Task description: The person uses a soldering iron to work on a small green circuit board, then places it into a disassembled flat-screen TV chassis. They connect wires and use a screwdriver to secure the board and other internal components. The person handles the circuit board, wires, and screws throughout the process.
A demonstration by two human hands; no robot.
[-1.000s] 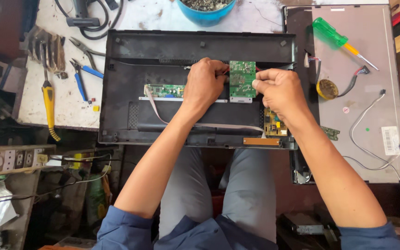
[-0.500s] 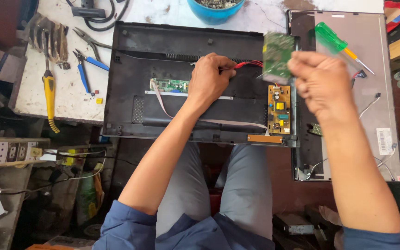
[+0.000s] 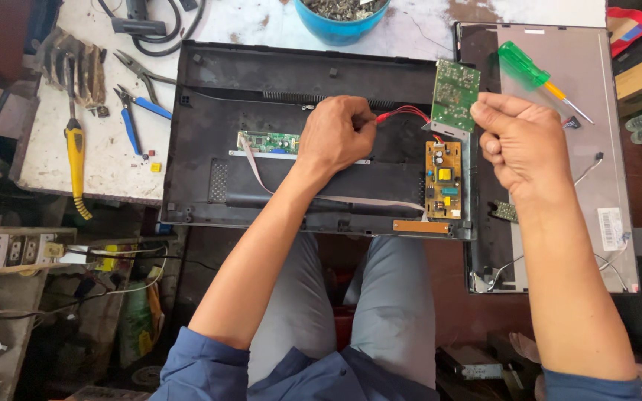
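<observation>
Your right hand (image 3: pixel 518 137) has lifted the green board (image 3: pixel 455 94) to one o'clock, fingers pinching it; left hand (image 3: pixel 339 134) probably grips the red wires (image 3: pixel 403 113).

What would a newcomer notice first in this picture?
A small green circuit board lifted in the right hand over the open black plastic monitor back. The left hand pinches thin red wires at the centre. A green-handled screwdriver lies on the grey metal panel, right.
</observation>
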